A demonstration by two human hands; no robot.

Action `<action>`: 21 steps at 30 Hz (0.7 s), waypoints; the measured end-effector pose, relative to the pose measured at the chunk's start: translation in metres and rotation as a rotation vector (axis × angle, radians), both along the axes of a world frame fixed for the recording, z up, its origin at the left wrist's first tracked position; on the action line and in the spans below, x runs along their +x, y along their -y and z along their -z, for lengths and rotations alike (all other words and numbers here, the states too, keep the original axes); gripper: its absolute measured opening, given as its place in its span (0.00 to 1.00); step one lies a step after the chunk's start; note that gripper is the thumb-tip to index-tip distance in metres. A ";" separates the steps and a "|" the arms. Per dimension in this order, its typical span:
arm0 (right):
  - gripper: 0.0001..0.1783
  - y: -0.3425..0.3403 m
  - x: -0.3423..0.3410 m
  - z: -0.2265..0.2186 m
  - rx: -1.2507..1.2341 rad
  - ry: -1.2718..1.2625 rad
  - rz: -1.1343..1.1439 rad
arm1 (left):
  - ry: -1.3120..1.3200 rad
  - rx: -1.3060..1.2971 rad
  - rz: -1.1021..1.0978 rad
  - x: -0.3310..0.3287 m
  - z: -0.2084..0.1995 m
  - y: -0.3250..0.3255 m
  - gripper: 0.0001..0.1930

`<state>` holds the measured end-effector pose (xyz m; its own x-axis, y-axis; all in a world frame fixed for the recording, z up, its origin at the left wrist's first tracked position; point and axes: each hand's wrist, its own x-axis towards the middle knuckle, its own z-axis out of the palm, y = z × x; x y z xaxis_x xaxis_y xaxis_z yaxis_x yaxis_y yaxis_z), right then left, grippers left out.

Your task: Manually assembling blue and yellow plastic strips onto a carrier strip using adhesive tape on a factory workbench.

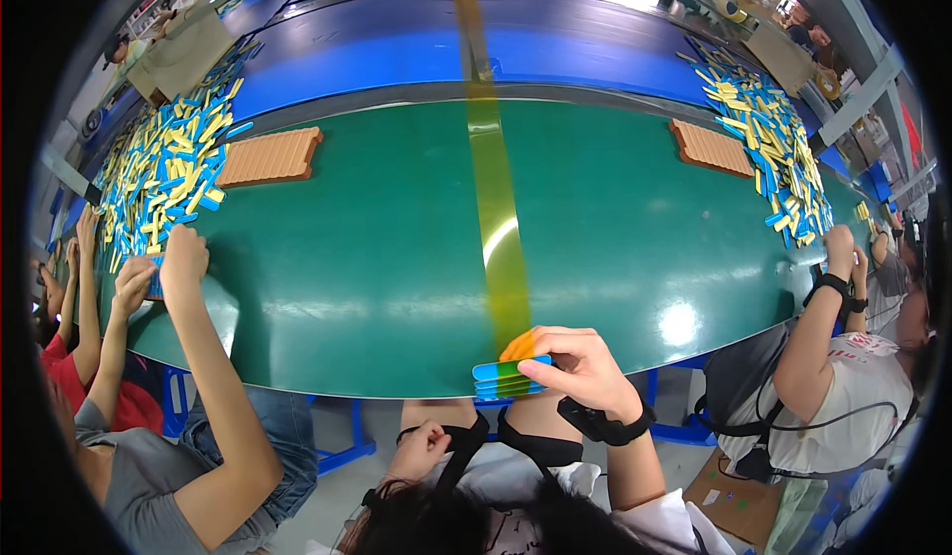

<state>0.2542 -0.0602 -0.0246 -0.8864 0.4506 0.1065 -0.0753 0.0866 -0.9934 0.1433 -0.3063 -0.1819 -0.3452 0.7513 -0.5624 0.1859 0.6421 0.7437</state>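
Near the front edge of the green table (pixel 377 257), my right hand (pixel 585 371) grips a small stack of short blue strips (pixel 486 378) between thumb and fingers. The strips lie flat on one another, and part of the stack looks green beneath a yellow tint. My fingertips look orange there too. A dark band circles my right wrist. Below the table edge my left hand (pixel 424 448) rests at my lap with its fingers curled in; no object shows in it.
Heaps of blue and yellow strips (pixel 183 158) (pixel 769 128) lie at both sides, beside ribbed orange-brown trays (pixel 268 156) (pixel 712 148). A translucent yellow band (pixel 491 178) runs down the middle. Co-workers' hands (pixel 183 257) (pixel 840 247) are at left and right. A blue belt (pixel 367 44) lies beyond.
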 end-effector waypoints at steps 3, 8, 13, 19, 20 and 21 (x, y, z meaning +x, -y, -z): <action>0.06 -0.001 0.000 0.003 0.023 -0.020 -0.007 | -0.024 -0.102 0.153 0.008 -0.002 0.003 0.18; 0.06 0.001 0.002 -0.001 0.066 -0.010 0.019 | 0.013 0.094 -0.145 -0.012 0.004 0.016 0.22; 0.06 0.000 0.002 0.000 0.026 -0.004 0.010 | -0.194 0.170 -0.503 -0.030 -0.044 0.035 0.31; 0.05 0.000 0.000 -0.005 0.023 0.043 -0.018 | -0.781 -0.305 0.125 -0.028 -0.051 0.013 0.25; 0.05 -0.004 0.007 -0.007 0.012 0.107 -0.005 | -0.857 -0.357 0.263 -0.024 -0.045 -0.005 0.25; 0.05 -0.004 0.009 -0.008 0.012 0.106 -0.006 | -0.879 -0.100 0.385 -0.018 -0.042 -0.020 0.19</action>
<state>0.2629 -0.0564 -0.0166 -0.8957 0.4443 0.0176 0.0293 0.0985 -0.9947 0.1257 -0.2865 -0.1399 -0.4137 0.8638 -0.2875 0.8614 0.4736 0.1834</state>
